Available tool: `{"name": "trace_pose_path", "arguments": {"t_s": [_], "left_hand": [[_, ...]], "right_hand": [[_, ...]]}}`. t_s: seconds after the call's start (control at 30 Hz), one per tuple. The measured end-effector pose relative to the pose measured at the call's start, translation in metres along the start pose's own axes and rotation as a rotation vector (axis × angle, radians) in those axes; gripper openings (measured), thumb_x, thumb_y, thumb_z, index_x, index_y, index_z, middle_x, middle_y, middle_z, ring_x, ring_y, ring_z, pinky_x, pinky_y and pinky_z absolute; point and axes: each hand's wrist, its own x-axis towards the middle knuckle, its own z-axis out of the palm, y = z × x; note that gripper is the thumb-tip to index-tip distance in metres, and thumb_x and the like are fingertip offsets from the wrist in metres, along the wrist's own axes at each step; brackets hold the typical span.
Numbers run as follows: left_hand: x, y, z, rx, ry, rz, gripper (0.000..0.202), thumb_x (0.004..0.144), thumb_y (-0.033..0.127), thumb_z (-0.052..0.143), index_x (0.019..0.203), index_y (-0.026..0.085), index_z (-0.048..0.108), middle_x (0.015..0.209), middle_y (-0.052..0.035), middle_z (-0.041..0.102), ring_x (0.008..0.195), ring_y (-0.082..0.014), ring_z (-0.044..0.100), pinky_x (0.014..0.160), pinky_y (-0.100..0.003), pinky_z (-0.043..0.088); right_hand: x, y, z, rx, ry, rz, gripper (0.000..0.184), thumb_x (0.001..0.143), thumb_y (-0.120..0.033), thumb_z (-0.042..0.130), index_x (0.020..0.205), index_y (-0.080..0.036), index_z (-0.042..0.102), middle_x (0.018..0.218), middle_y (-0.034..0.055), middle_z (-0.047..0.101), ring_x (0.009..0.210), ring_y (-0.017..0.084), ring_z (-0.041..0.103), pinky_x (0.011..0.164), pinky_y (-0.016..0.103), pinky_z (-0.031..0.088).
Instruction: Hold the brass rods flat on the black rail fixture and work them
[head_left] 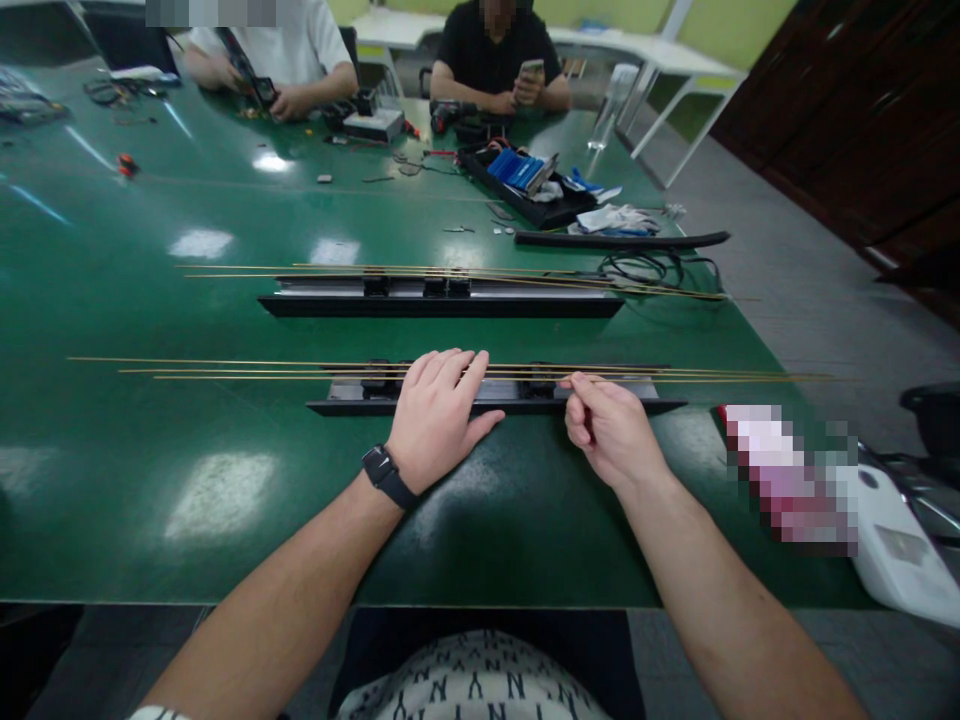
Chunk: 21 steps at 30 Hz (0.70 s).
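A black-edged metal channel [498, 407] lies crosswise on the table before me, with black blocks [538, 378] set in it. Several thin brass-coloured rods [225, 368] run lengthwise over it and stick out past both ends. My left hand [442, 410], with a watch on its wrist, rests flat across the rods and channel, fingers stretched out. To its right, my right hand [607, 425] pinches one thin brass rod between thumb and forefinger. Farther back lies a second channel [442, 306] of the same kind, also with black blocks and rods on top.
The green table [112, 480] carries a black tray [555, 212] with blue items, gloves [619, 220], a black strip [622, 240] and coiled cable [645, 268]. A white device [900, 550] stands at the right edge. Two people sit opposite, one holding a phone [531, 70].
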Motion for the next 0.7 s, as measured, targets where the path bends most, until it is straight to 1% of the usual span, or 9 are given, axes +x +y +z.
{"name": "trace_pose_path", "arguments": {"t_s": [0.27,0.43,0.5,0.7], "left_hand": [[0.0006,-0.0001,-0.0019,0.003,-0.002,0.006,0.062,0.092,0.046,0.067,0.144,0.014,0.052,0.137,-0.0154,0.063,0.131,-0.0325,0.055,0.117,-0.050,0.037],[0.0002,0.0000,-0.0009,-0.004,-0.005,-0.003,0.063,0.092,0.046,0.067,0.145,0.016,0.051,0.138,-0.0149,0.063,0.132,-0.0324,0.054,0.118,-0.050,0.036],[0.0001,0.0003,-0.0008,-0.008,-0.004,-0.003,0.063,0.092,0.047,0.067,0.145,0.016,0.051,0.138,-0.0149,0.063,0.132,-0.0323,0.055,0.117,-0.050,0.036],[0.0000,-0.0001,-0.0011,0.010,-0.010,0.004,0.064,0.093,0.047,0.067,0.145,0.014,0.052,0.138,-0.0154,0.063,0.131,-0.0325,0.054,0.117,-0.049,0.036]], "right_hand": [[0.0002,0.0006,-0.0012,0.018,0.004,0.001,0.031,0.080,-0.041,0.083,0.086,-0.016,0.066,0.048,-0.0055,0.052,0.033,0.007,0.038,0.030,0.018,0.022],[0.0013,0.0013,-0.0027,0.022,0.011,0.000,0.028,0.082,-0.039,0.081,0.087,-0.015,0.067,0.048,-0.0053,0.053,0.032,0.007,0.038,0.030,0.018,0.022],[0.0013,0.0013,-0.0026,0.011,0.019,0.011,0.028,0.082,-0.039,0.080,0.087,-0.015,0.067,0.047,-0.0051,0.053,0.032,0.007,0.038,0.030,0.018,0.021],[0.0009,0.0019,-0.0021,-0.024,0.012,0.015,0.032,0.083,-0.045,0.079,0.089,-0.015,0.068,0.047,-0.0045,0.054,0.032,0.007,0.038,0.029,0.018,0.021]]}}
